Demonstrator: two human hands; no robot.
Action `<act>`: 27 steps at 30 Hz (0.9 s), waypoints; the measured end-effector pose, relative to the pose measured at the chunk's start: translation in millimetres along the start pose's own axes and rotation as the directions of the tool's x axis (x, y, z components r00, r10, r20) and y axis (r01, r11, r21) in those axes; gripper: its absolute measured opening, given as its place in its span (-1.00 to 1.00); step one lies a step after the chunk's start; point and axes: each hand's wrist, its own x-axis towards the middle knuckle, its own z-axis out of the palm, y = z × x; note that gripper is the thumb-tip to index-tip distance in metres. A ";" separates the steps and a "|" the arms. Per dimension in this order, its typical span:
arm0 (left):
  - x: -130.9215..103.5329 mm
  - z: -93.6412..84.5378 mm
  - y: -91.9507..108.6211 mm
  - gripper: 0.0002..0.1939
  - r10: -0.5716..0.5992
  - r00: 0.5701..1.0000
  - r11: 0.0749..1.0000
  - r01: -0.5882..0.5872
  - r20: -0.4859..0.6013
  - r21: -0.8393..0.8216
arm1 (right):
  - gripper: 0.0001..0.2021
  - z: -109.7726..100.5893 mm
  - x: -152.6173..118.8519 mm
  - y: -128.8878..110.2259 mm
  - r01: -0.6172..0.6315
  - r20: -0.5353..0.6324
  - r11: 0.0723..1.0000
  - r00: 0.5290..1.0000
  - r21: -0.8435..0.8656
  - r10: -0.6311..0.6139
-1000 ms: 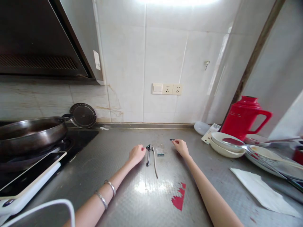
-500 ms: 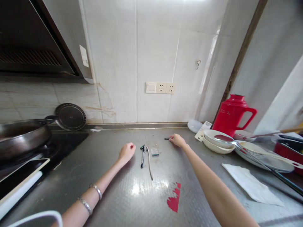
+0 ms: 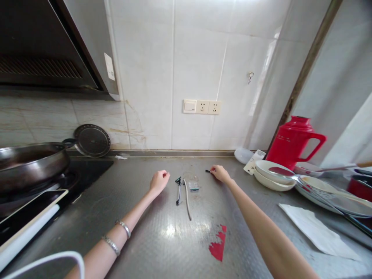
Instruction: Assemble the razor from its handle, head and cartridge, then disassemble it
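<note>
My left hand (image 3: pixel 159 181) rests on the steel counter as a loose fist, with nothing showing from it. My right hand (image 3: pixel 220 173) lies farther right, its fingers pinched on a small black piece (image 3: pixel 207 171) whose end sticks out to the left. Between the hands lies what looks like a razor (image 3: pixel 178 192) with a dark green head and slim handle. Beside it is a thin, slightly bent whitish rod (image 3: pixel 187 199). A small clear plastic case (image 3: pixel 193 186) with a dark lower edge sits just right of the rod; its contents are too small to tell.
A torn red patch (image 3: pixel 217 246) marks the counter (image 3: pixel 151 236) in front. Bowls (image 3: pixel 273 180), a red thermos jug (image 3: pixel 293 141) and a white paper sheet (image 3: pixel 316 230) are at right. A pan (image 3: pixel 31 162) and a phone (image 3: pixel 31 209) are at left.
The whole view has shifted slightly, so things appear farther right. Both hands keep their poses, and the right hand still pinches the small black piece.
</note>
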 end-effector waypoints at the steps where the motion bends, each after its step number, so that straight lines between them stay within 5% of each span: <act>1: 0.9 0.6 -0.1 -0.70 0.009 1.000 1.000 -0.009 -0.005 -0.030 | -0.85 -0.9 0.2 -1.7 0.006 0.000 1.000 1.000 0.007 -0.006; 6: 1.9 3.0 4.1 -0.71 0.008 0.999 0.962 0.007 0.052 -0.275 | -0.84 -8.6 -7.7 -29.2 0.136 -0.089 0.984 0.988 0.119 -0.126; 9: -2.0 3.0 12.3 -0.72 -0.029 0.982 0.891 0.109 0.185 -0.441 | -0.86 -10.9 -26.7 -60.2 0.355 -0.252 0.906 0.921 0.228 -0.298; 15: -13.8 -1.8 30.4 -0.57 -0.025 0.861 0.761 0.346 0.507 -0.550 | -0.87 -11.6 -78.1 -113.0 0.603 -0.300 0.778 0.786 0.175 -0.541; 20: -17.0 -9.9 33.3 -0.51 0.050 0.763 0.741 0.404 0.644 -0.537 | -0.83 -17.5 -97.3 -126.0 0.680 -0.269 0.732 0.713 0.037 -0.648; 27: -14.6 -16.4 33.4 -0.59 0.106 0.752 0.709 0.401 0.651 -0.580 | -0.79 -19.9 -101.1 -127.2 0.727 -0.267 0.687 0.662 -0.002 -0.701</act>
